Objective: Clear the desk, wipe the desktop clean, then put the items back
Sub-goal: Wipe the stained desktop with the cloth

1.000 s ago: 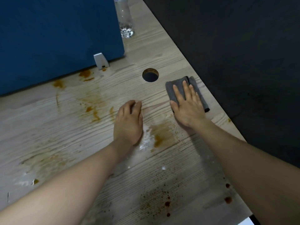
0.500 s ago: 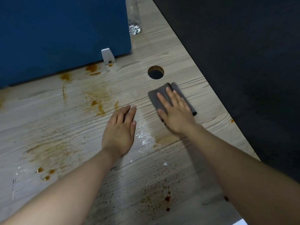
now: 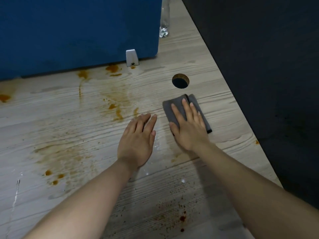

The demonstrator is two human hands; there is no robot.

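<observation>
Clearly mid-wipe, the right hand [image 3: 189, 130] presses flat-fingered on the grey cloth [image 3: 174, 107] near the desktop's [image 3: 215, 107] right edge, left hand [image 3: 138, 140] flat beside it; next, drag the cloth onto the brown stains [image 3: 117, 112].

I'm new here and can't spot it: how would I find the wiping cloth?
Start at the blue partition panel along the wooden desk's far edge, then find the round cable hole. Just nearer lies the folded dark grey cloth, pressed flat under the right hand; nothing else there is grey fabric.
</observation>
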